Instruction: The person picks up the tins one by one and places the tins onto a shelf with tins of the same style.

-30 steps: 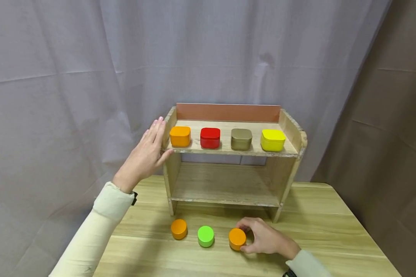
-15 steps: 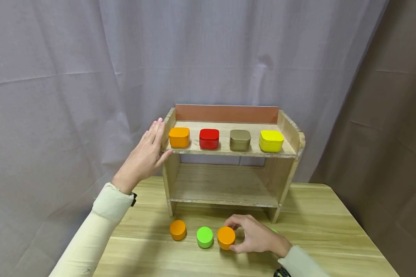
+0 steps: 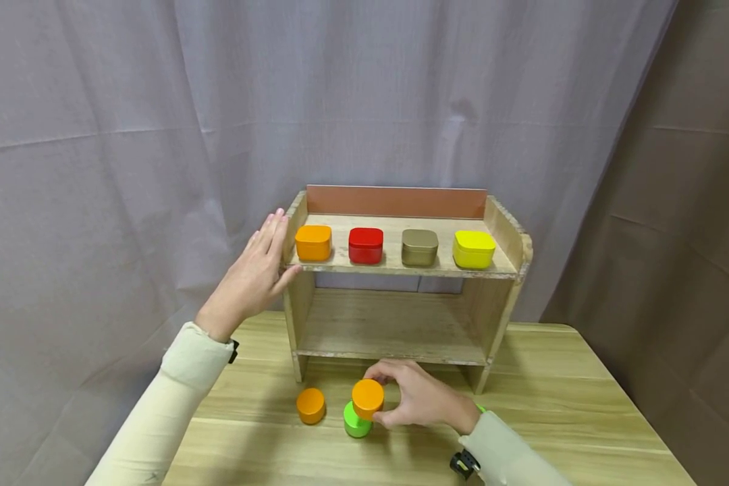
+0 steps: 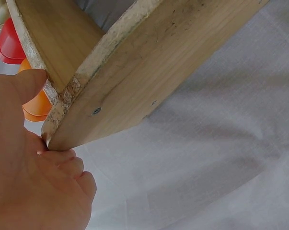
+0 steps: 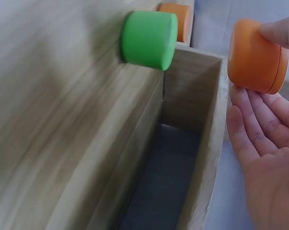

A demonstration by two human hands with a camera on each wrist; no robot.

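My right hand [image 3: 422, 398] pinches a round orange lidded box [image 3: 368, 396] between thumb and fingers. The right wrist view shows this box [image 5: 254, 56] raised off the table, with a lid seam around it. Behind it in the head view sits a round green box [image 3: 356, 424], partly covered. Another round orange box [image 3: 311, 406] stands to its left. My left hand [image 3: 249, 283] rests on the left side panel of a small wooden shelf [image 3: 395, 324], fingers straight along the outside. Its thumb touches the front edge, as the left wrist view also shows.
On the top board stand rounded square boxes: orange [image 3: 313, 243], red [image 3: 366, 246], olive [image 3: 419, 248] and yellow [image 3: 474, 250]. A sliver of something green [image 3: 481, 408] shows behind my right wrist. Grey curtain [image 3: 364, 88] hangs behind the wooden table [image 3: 559, 405].
My right hand has lifted the round orange box from the table and carried it left, until it overlaps the green box in view. The left hand stays on the shelf.
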